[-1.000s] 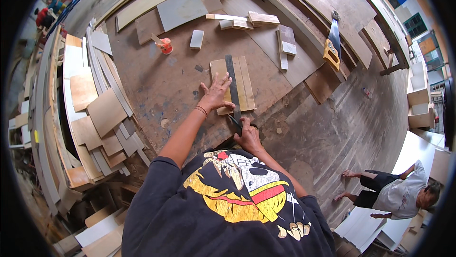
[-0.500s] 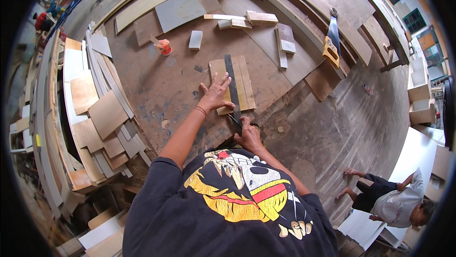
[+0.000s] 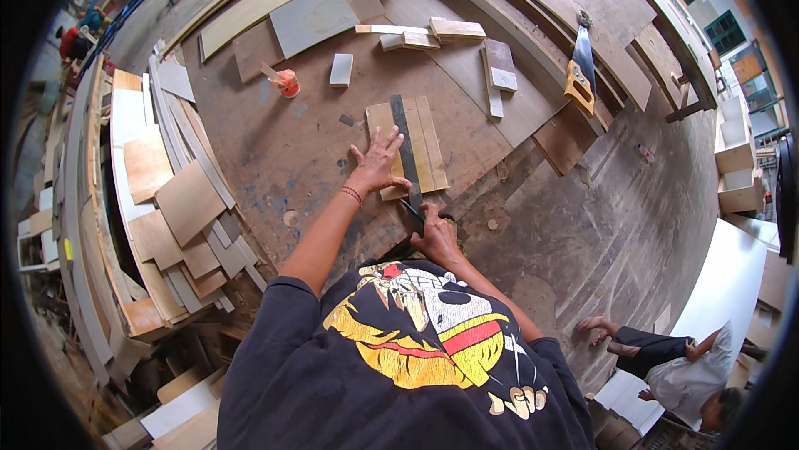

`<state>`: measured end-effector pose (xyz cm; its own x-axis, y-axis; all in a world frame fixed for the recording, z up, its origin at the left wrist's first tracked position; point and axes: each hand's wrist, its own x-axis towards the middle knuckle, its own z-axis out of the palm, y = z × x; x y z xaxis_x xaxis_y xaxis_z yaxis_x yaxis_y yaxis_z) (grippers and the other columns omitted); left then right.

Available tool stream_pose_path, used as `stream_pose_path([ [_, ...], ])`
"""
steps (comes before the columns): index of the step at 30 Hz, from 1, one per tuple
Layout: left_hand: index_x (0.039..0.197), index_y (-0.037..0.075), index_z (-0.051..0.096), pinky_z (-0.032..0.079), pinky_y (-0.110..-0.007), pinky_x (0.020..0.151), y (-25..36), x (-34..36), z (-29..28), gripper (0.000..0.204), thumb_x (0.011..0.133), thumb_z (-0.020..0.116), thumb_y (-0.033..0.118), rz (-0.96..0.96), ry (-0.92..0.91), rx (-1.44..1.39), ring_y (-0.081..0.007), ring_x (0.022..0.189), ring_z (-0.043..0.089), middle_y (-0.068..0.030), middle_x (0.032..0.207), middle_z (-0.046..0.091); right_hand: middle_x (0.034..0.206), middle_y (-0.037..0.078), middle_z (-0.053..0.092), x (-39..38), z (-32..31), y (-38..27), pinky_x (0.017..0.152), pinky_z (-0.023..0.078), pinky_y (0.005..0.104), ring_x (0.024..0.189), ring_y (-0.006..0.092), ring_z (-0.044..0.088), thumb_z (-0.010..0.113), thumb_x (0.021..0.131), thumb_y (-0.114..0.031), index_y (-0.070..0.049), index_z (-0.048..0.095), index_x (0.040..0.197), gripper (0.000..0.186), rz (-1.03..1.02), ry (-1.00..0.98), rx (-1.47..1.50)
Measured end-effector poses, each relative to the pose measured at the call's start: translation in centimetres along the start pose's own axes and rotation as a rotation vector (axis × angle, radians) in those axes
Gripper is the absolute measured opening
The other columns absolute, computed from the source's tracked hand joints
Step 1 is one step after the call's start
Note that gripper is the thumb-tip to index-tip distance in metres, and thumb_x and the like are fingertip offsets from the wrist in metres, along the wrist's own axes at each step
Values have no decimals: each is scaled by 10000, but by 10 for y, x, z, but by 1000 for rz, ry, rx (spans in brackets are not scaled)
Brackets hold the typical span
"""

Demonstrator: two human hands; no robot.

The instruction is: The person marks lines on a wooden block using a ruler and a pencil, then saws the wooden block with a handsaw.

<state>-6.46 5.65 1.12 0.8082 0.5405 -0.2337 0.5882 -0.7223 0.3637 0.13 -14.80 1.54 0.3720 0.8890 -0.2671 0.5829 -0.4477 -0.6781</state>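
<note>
A flat dark metal strip [image 3: 401, 121], like a straightedge, lies lengthwise over a small light wooden board [image 3: 429, 146] on the workbench [image 3: 325, 138]. My left hand [image 3: 380, 164] is spread open on the board's left part, with fingertips and thumb against the strip. At the board's near end, my right hand [image 3: 437, 233] is closed around a thin dark tool [image 3: 411, 209] beside the strip's near end. Its kind is hard to make out, being partly hidden by the fingers.
Offcuts [image 3: 409, 39] and a grey panel [image 3: 312, 19] lie farther back. An orange-red cup [image 3: 288, 84] holds a stick. A yellow-handled handsaw [image 3: 580, 75] rests at the right. Stacked boards [image 3: 187, 200] stand to the left. Another person [image 3: 687, 375] is at the lower right.
My hands, the strip and the board stay almost in place. The person at the lower right has moved lower in the view, and their legs have shifted.
</note>
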Motion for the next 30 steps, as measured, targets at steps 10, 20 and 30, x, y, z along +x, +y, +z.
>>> stream_pose_path([
  [10,1407,131,274,120,-777,921,4,-2,-5,1162,463,766,597,-19,-17,4,-302,1385,76,-8,1496,165,964,306,579,2,5,7,795,466,439,901,444,582,667,688,-148,23,321,1188,631,16,-18,-8],
  [20,1411,132,267,116,-773,928,4,-1,-5,1166,465,776,585,-19,-37,-3,-302,1386,72,-8,1498,158,821,275,603,1,5,6,745,475,454,813,435,604,665,685,-152,8,332,1181,619,-11,28,-22],
  [30,1397,115,301,134,-753,938,8,-2,-7,1143,470,773,589,-16,-14,5,-327,1380,99,-27,1497,173,842,287,594,2,8,10,742,468,466,828,447,588,667,688,-152,-15,335,1173,604,-3,48,34],
])
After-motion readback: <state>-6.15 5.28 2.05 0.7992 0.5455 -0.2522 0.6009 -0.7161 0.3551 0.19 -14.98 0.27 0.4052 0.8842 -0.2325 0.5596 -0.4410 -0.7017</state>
